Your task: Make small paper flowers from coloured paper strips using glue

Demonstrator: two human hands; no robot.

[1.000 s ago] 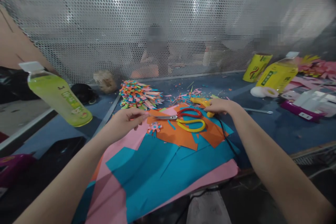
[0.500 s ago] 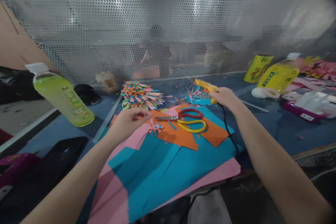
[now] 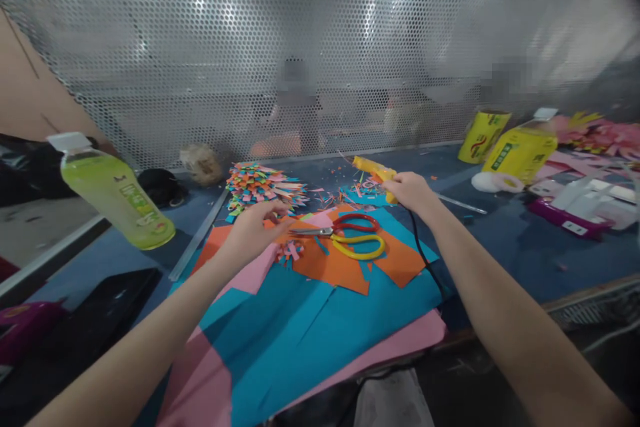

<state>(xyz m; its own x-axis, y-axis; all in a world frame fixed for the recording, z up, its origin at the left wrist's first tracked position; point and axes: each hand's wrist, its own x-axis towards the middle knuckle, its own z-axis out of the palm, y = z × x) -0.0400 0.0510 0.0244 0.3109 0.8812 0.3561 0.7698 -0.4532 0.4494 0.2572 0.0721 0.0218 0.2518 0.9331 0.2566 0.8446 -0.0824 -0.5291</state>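
Viewed from nearby: R hand (image 3: 413, 190) is closed round the grip of a yellow plastic glue gun (image 3: 375, 168), its thin black cord (image 3: 418, 244) trailing over the paper to the counter's (image 3: 505, 240) front edge. L hand (image 3: 250, 233) is nearly pinched, thumb close to fingers, beside the blade tips; can't tell if anything's between them. A small pink, blue & red paper-strip rosette (image 3: 290, 252) lies just below those fingertips, on the sheets. Risks, as I judge: the cord could snag the large blue-green paper sheet (image 3: 295, 327) or the orange paper piece (image 3: 330, 267) if the gun's pulled, shifting the rosette; the metal scissors w/ red & yellow handles (image 3: 323, 231) could nick the L fingers, blades being so near; a hot nozzle, if it's on, could burn skin or drip glue on loose scraps. Count: 2 hands, 1 glue gun, 1 pr. scissors, 1 rosette, 1 cone-like multicolour paper-strip bundle (image 3: 260, 187), 2 clear narrow strips (image 3: 200, 233) (one L, one R), 2 plastic drink bottles (pale green (image 3: 125, 200) L, yellow (image 3: 520, 153) R), 1 yellow cylindrical container (image 3: 483, 137), 2 purple plastic items, (image 3: 570, 217) R & (image 3: 30, 327) far L. Sheets overlap & scraps are tiny, so no exact no. for either.
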